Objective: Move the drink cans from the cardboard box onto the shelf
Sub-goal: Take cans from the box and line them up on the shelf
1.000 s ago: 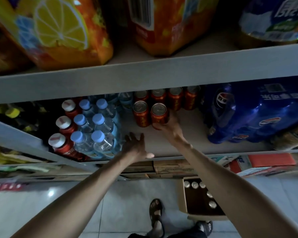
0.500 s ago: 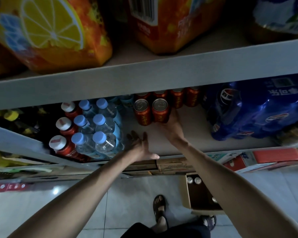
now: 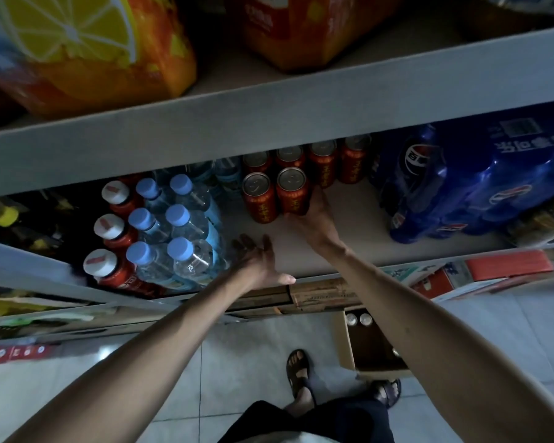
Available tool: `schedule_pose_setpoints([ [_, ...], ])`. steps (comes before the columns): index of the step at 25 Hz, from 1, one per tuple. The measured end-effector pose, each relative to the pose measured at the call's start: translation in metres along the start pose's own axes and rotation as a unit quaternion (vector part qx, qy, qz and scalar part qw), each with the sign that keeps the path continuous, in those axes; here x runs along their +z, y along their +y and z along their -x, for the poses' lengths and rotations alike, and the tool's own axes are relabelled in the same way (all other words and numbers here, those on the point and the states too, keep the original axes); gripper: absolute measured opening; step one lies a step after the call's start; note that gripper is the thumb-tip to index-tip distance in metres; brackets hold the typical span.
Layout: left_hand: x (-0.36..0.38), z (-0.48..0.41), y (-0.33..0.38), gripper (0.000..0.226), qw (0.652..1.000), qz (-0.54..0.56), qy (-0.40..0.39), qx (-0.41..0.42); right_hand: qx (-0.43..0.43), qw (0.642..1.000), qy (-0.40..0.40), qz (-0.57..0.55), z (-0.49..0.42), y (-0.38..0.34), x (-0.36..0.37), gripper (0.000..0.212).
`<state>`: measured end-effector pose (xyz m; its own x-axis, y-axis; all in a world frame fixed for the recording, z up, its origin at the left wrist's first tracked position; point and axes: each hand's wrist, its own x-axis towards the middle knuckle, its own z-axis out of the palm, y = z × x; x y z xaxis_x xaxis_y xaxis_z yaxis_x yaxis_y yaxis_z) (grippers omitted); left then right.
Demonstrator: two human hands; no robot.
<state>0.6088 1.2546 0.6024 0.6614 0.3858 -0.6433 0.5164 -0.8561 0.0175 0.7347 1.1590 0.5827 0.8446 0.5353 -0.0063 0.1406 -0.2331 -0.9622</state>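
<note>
Several red drink cans stand on the middle shelf [image 3: 349, 238]: a back row under the upper shelf's edge and two in front. My right hand [image 3: 314, 215] is wrapped around the base of the front right can [image 3: 293, 190], which stands upright beside the front left can [image 3: 258, 196]. Over the shelf's front part my left hand [image 3: 259, 260] hovers, fingers spread, holding nothing. On the floor below, the cardboard box [image 3: 349, 343] stands open; two can tops [image 3: 359, 319] show at its far end, and my right arm hides much of it.
A pack of blue-capped water bottles [image 3: 173, 238] and red-labelled bottles [image 3: 115, 238] fills the shelf's left side. A blue wrapped cola pack [image 3: 480, 180] lies on the right. Orange drink packs [image 3: 87, 49] sit on the upper shelf. My sandalled feet [image 3: 298, 369] stand on the tiled floor.
My right hand has pushed the front right can further back on the shelf, level with its neighbour. My left hand has stayed spread over the shelf's front.
</note>
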Motion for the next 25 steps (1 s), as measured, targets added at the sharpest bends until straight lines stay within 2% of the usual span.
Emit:
schedule_pose_setpoints([
  [3,-0.007,0.010,0.005,0.116,1.000,0.007,0.002,0.005,0.011,1.000,0.000,0.001,0.006,-0.003,-0.005,0.074],
  [5,-0.010,0.016,0.007,0.117,1.000,0.025,0.007,0.005,0.027,0.997,-0.014,0.070,0.021,-0.007,-0.015,0.069],
  [7,-0.008,0.020,0.005,0.117,0.999,0.050,0.021,-0.003,0.037,0.990,-0.002,0.137,0.046,-0.006,-0.031,0.055],
  [9,-0.008,0.026,0.011,0.104,0.998,0.038,0.047,0.009,0.028,0.989,0.029,0.143,0.079,-0.002,-0.054,0.036],
  [11,-0.008,0.042,0.031,0.081,0.990,-0.021,0.130,0.054,0.027,0.987,0.031,0.157,0.115,0.003,-0.081,0.027],
  [13,-0.004,0.059,0.067,0.057,0.957,-0.070,0.243,0.142,0.050,0.986,0.025,0.155,0.156,0.015,-0.111,0.025],
  [15,0.009,0.076,0.109,0.038,0.928,-0.060,0.274,0.246,0.089,0.984,0.049,0.150,0.196,0.037,-0.143,0.025],
  [16,0.022,0.081,0.129,0.033,0.925,-0.035,0.250,0.283,0.120,0.980,0.060,0.146,0.216,0.049,-0.158,0.024],
  [18,0.050,0.080,0.161,0.026,0.945,0.025,0.143,0.292,0.183,0.972,0.066,0.132,0.248,0.072,-0.182,0.022],
  [22,0.145,0.044,0.218,0.018,0.966,0.112,-0.100,0.211,0.287,0.945,0.078,0.136,0.303,0.147,-0.213,0.019],
  [24,0.199,0.013,0.236,0.006,0.960,0.122,-0.188,0.171,0.323,0.935,0.070,0.130,0.321,0.205,-0.214,0.006],
  [25,0.226,-0.004,0.245,0.007,0.959,0.108,-0.211,0.153,0.342,0.927,0.065,0.136,0.328,0.239,-0.212,0.006],
])
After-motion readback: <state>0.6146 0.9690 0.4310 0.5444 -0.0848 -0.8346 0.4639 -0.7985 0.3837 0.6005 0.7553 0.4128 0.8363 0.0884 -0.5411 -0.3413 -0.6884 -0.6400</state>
